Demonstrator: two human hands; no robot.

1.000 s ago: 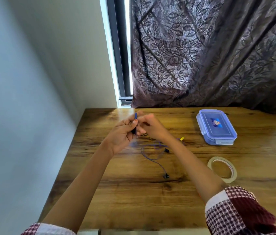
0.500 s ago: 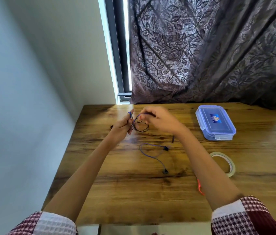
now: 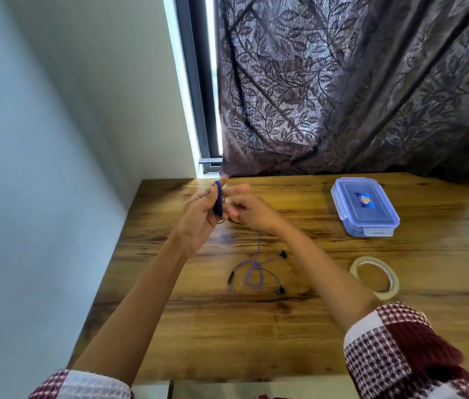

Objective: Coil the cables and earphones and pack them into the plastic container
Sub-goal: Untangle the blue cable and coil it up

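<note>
My left hand (image 3: 203,210) is raised above the wooden table (image 3: 299,341) with turns of a blue earphone cable (image 3: 218,198) wound round its fingers. Right beside it, my right hand (image 3: 246,210) pinches the same cable near the coil. From the hands the loose blue cable (image 3: 257,254) hangs down to the table, where its tail lies in a loop with two black earbuds (image 3: 280,290). The plastic container (image 3: 364,205), clear blue with its lid on, sits at the back right.
A roll of tape (image 3: 375,277) lies flat to the right of my right forearm. A dark leaf-patterned curtain (image 3: 342,96) hangs behind the table's far edge. A pale wall (image 3: 40,168) borders the table on the left.
My hands have kept winding: more blue cable now sits round my left fingers. The loose tail on the table is shorter and has shifted. The view has tilted slightly.
</note>
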